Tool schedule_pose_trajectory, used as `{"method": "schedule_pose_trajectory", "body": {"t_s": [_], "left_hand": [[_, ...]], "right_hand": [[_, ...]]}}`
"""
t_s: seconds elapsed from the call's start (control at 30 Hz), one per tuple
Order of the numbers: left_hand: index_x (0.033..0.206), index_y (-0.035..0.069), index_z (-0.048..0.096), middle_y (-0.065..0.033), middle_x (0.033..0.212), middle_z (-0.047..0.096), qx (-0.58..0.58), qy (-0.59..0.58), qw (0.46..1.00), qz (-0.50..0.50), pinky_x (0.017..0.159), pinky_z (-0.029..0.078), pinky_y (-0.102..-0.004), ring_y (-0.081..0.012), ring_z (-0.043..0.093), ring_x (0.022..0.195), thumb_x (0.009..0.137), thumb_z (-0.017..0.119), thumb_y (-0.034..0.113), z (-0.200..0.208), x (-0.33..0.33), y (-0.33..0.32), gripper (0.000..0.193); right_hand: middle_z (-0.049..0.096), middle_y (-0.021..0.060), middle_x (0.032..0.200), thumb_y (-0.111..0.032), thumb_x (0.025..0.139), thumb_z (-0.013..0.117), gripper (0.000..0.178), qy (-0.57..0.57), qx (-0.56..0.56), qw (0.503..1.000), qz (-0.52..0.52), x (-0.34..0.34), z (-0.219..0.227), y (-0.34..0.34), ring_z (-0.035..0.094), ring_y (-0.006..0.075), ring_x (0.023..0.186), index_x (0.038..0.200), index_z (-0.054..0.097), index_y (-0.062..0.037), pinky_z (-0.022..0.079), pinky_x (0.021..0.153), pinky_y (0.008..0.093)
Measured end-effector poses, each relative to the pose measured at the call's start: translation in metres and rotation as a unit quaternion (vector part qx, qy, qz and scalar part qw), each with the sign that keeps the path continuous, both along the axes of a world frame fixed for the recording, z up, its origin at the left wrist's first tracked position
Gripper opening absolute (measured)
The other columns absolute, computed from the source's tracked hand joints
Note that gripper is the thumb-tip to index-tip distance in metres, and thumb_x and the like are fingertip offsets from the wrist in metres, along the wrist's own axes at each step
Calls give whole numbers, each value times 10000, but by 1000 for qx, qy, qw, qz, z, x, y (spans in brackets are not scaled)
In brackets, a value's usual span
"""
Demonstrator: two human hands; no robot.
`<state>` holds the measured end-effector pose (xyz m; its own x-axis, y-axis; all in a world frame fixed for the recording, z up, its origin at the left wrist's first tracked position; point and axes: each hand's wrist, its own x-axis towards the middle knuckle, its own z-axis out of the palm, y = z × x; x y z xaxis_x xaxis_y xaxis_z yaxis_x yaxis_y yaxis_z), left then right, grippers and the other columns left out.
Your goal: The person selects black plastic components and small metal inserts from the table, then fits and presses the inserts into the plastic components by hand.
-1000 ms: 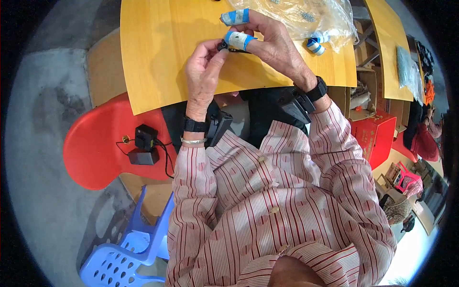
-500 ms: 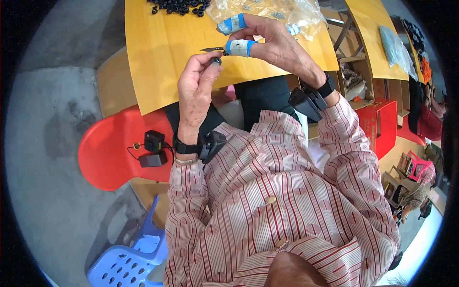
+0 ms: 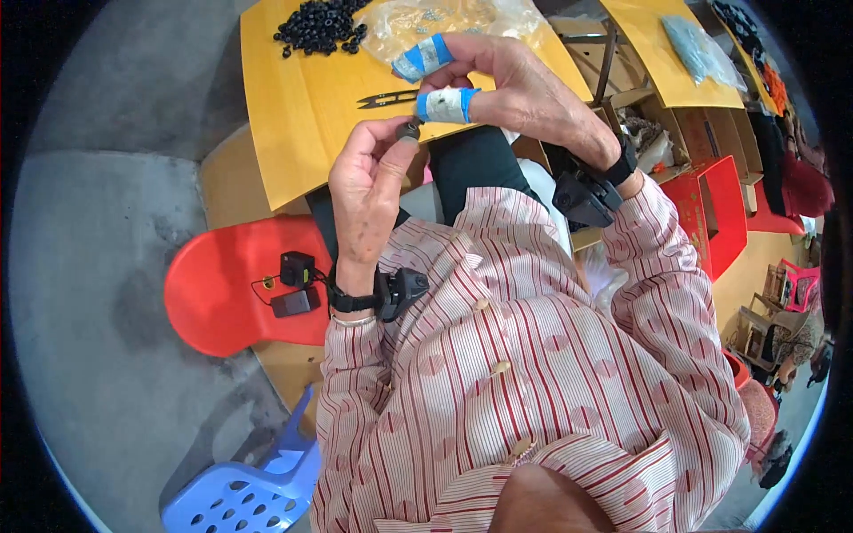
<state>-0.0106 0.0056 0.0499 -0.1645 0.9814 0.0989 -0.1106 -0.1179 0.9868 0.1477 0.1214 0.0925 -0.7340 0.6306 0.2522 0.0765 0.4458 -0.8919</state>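
Note:
My left hand (image 3: 369, 182) is closed, pinching a small black ring-shaped part (image 3: 408, 131) between thumb and fingertips over the near edge of the table. Blue-and-white tape wraps the thumb and a finger of my right hand (image 3: 511, 93). Its fingers are bent in and its taped thumb tip meets the black part; what it grips there is too small to make out. Black thread snips (image 3: 388, 99) show just beyond the fingertips, their right end hidden behind the taped digits. I cannot tell if they touch my hand.
On the yellow table (image 3: 284, 133) lie a heap of black ring-shaped parts (image 3: 320, 27) and a clear plastic bag (image 3: 400, 31) with small metal pieces. A red chair (image 3: 213, 284) holding small black devices stands left, a blue plastic chair (image 3: 240, 497) below. Cardboard boxes and a red box (image 3: 711, 213) stand right.
The view has shifted, so more of the black heap shows. My right hand has come down closer to the left fingertips. The snips now show two separate arms instead of one dark blade.

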Motion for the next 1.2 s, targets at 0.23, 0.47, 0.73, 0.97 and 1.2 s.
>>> {"method": "schedule_pose_trajectory", "body": {"t_s": [0.23,0.47,0.73,0.97,1.2], "left_hand": [[1079,-39,544,-33,934,570,-3,7,1000,-17,762,435,-215,-81,522,819,905,545,69,6,5,-4,205],[1067,-32,550,-25,916,560,18,38,999,-9,763,424,-209,-80,514,813,904,548,67,5,14,-8,191],[1055,-27,556,-18,906,553,-1,59,998,4,753,406,-205,-79,500,817,893,564,64,9,25,-13,186],[1042,-24,565,-12,892,549,-6,56,998,-2,747,400,-207,-79,493,809,889,569,67,5,23,-12,178],[989,-26,577,-59,827,600,43,225,972,57,666,452,-233,-105,547,734,864,571,29,0,29,-10,137]], "right_hand": [[672,92,882,-229,799,694,360,-17,46,999,6,8,7,-6,623,150,804,1082,606,-24,489,706,291],[675,115,872,-200,793,689,339,-28,105,994,-2,16,3,-12,635,167,786,1063,610,-12,501,682,295],[665,83,874,-176,786,681,323,-21,123,992,-7,20,-2,-18,602,158,759,1063,603,-29,474,675,284],[673,120,866,-160,776,652,303,-29,129,991,7,24,4,-17,650,205,750,1025,605,6,516,669,297],[663,114,815,-188,770,643,278,-72,186,980,19,26,1,-13,636,218,707,958,601,12,493,618,328]]}}
